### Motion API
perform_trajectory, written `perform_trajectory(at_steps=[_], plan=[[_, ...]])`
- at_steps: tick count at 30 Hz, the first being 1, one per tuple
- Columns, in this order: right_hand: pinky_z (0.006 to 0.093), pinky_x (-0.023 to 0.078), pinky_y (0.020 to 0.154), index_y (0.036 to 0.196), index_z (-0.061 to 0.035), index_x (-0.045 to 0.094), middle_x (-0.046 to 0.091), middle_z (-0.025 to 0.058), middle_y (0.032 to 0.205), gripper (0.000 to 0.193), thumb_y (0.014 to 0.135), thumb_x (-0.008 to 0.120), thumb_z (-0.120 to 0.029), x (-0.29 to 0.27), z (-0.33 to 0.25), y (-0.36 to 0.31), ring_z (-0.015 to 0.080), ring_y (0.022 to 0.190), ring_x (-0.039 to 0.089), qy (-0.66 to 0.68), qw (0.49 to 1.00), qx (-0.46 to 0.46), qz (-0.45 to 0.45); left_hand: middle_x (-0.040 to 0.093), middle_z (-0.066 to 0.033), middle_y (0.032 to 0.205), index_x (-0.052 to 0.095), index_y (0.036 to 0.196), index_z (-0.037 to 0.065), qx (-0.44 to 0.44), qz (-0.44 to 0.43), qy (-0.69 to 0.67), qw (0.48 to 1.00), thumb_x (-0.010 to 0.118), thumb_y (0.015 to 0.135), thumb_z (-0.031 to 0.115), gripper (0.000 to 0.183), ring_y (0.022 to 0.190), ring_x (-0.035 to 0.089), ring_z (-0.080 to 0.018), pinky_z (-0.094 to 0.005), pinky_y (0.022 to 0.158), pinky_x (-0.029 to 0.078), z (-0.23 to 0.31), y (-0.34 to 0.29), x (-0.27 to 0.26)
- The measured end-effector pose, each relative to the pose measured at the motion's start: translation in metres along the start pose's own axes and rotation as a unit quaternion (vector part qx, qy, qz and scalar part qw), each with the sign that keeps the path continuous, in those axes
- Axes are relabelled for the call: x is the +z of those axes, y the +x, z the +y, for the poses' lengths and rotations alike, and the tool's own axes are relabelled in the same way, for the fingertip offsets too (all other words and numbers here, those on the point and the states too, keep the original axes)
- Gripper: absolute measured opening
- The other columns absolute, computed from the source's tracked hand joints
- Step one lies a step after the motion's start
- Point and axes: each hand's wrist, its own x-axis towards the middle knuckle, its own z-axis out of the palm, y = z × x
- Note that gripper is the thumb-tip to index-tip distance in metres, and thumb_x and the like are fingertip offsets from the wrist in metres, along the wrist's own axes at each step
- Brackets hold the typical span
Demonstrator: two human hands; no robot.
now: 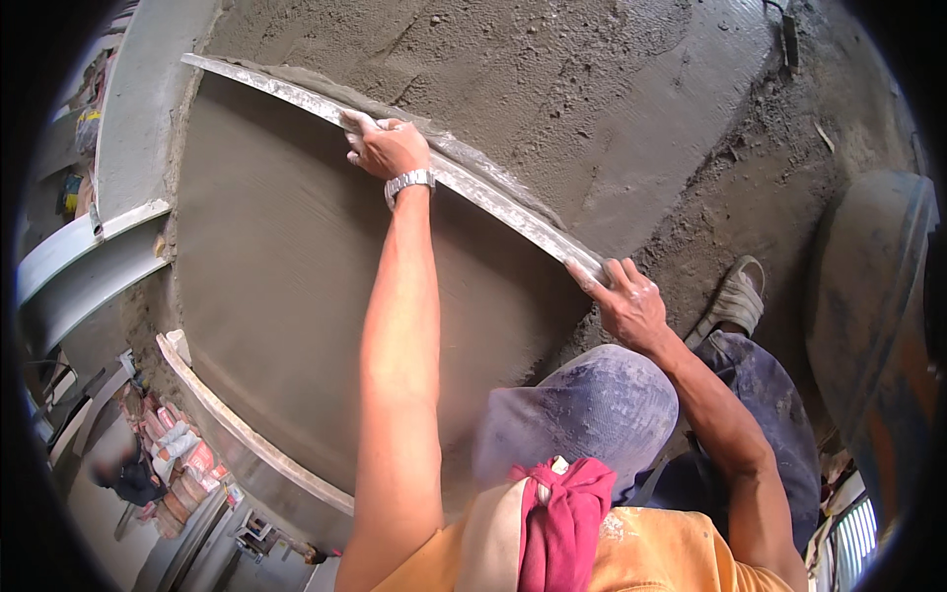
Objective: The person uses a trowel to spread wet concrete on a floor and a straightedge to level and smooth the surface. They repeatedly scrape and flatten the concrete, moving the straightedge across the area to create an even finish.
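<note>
A long pale straightedge [503, 214], smeared with cement, lies slantwise across a floor of wet mortar. My left hand [388, 148], with a metal-banded watch at its wrist, is closed over the bar left of its middle. Closed on the bar's right end is my right hand [631, 304], fingers over the top edge. A thin ridge of wet mortar [483, 168] is heaped along the bar's far side. On the near side spreads smooth, levelled mortar [276, 247]; beyond the bar the mortar [513, 74] is rough and lumpy.
At left stand a grey column [148, 109] and a steel beam [84, 271]. A narrow strip [252, 434] edges the mortar at lower left; beyond it are stacked sacks [187, 474] and a person [128, 479]. My sandalled foot [735, 301] and a large rounded container [873, 296] are at right.
</note>
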Motion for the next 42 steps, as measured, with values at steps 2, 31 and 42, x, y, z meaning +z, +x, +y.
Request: perform_trajectory(at_steps=[2,31,42], plan=[[0.0329,0.049,0.063,0.136,-0.0271,0.045,0.046,0.008,0.086,0.071,0.07,0.058,-0.005,0.0,0.004,0.0,0.0224,0.078,0.05,-0.013,1.0,0.005,0.004,0.043,-0.0232,0.135,0.028,0.138,-0.008,0.002,-0.011,0.003,1.0,0.045,0.084,0.013,0.06,0.126,0.042,-0.0329,-0.0486,0.103,0.028,-0.001,-0.001,-0.001],[0.0317,0.048,0.055,0.131,-0.0265,0.051,0.045,0.0056,0.081,0.066,0.069,0.058,-0.005,-0.013,0.026,0.013,0.0207,0.071,0.049,-0.018,0.999,-0.007,0.042,0.048,-0.0223,0.132,0.035,0.136,-0.005,0.019,0.03,-0.011,0.999,0.047,0.081,0.012,0.059,0.124,0.044,-0.0343,-0.0512,0.103,0.027,0.023,0.008,0.019],[0.0328,0.047,0.056,0.132,-0.0265,0.05,0.047,0.0071,0.084,0.066,0.069,0.06,-0.006,-0.009,0.032,-0.045,0.0227,0.073,0.05,-0.039,0.997,0.005,0.06,0.044,-0.0227,0.136,0.032,0.138,-0.005,-0.005,-0.02,-0.045,0.999,0.046,0.083,0.01,0.059,0.128,0.04,-0.0326,-0.0529,0.105,0.024,0.048,-0.055,-0.002]])
